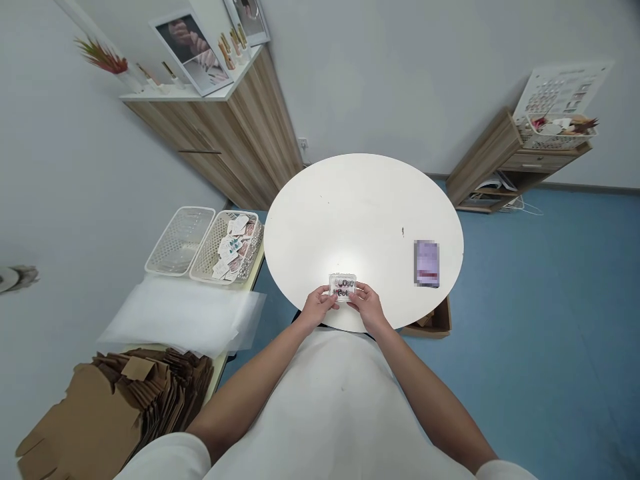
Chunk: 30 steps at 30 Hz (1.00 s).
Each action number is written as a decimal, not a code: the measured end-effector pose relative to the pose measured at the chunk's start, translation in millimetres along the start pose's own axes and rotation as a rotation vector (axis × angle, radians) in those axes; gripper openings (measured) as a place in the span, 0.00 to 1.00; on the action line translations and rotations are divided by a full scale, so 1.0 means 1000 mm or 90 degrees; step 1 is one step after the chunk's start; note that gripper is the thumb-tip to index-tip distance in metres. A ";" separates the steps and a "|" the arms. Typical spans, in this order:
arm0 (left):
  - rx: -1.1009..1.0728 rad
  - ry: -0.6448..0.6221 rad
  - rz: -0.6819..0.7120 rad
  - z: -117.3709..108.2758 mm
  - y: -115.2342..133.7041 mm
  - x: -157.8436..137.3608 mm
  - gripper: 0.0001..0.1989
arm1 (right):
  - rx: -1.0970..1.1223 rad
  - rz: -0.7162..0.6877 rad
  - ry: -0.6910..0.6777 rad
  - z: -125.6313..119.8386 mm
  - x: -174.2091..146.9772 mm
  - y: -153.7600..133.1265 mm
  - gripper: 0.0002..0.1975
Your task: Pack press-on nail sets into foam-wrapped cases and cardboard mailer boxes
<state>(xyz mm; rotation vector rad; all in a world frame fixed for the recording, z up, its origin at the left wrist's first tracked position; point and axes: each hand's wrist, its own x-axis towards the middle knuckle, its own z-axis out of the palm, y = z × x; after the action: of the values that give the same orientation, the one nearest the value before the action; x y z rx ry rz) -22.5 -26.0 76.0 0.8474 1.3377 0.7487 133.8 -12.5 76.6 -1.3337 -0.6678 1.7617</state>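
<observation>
your left hand point(318, 308) and right hand point(369, 309) pinch the box point(343, 288) by its sides; uneven pressure could make it slip.

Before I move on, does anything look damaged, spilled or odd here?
Yes: the purple item on the white table shows as coarse pixel blocks, unlike its sharper surroundings. A small dark mark to its left stands out against the white.

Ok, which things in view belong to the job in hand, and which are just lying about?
In use: clear case, held by left hand and right hand; table beneath.

Seemingly just lying about: purple item, card basket, sheets, cardboard.
</observation>
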 end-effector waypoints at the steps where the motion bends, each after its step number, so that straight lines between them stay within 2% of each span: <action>1: -0.004 0.007 -0.005 -0.001 -0.001 0.000 0.26 | -0.002 0.008 0.002 0.001 0.001 0.002 0.22; 7: 0.033 0.086 -0.006 -0.017 -0.004 -0.004 0.27 | -0.001 0.042 0.079 -0.004 0.009 0.018 0.22; 13: 0.050 0.070 -0.023 -0.030 -0.009 0.005 0.24 | -0.034 0.072 0.062 0.007 0.017 0.024 0.20; 17: 0.013 0.015 -0.002 -0.043 -0.015 0.013 0.25 | -0.084 0.070 0.071 0.031 0.023 0.026 0.19; 22: 0.036 0.071 -0.016 -0.074 -0.024 0.020 0.28 | -0.161 0.050 0.080 0.068 0.038 0.032 0.20; 30: 0.059 0.122 -0.047 -0.144 -0.022 0.045 0.30 | -0.293 0.056 0.051 0.137 0.077 0.039 0.27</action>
<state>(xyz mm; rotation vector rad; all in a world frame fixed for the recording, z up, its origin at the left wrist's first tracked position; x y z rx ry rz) -161.7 14.3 29.3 0.8099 1.5753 0.7290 -16.2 39.8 46.9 -1.7540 -1.0244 1.6708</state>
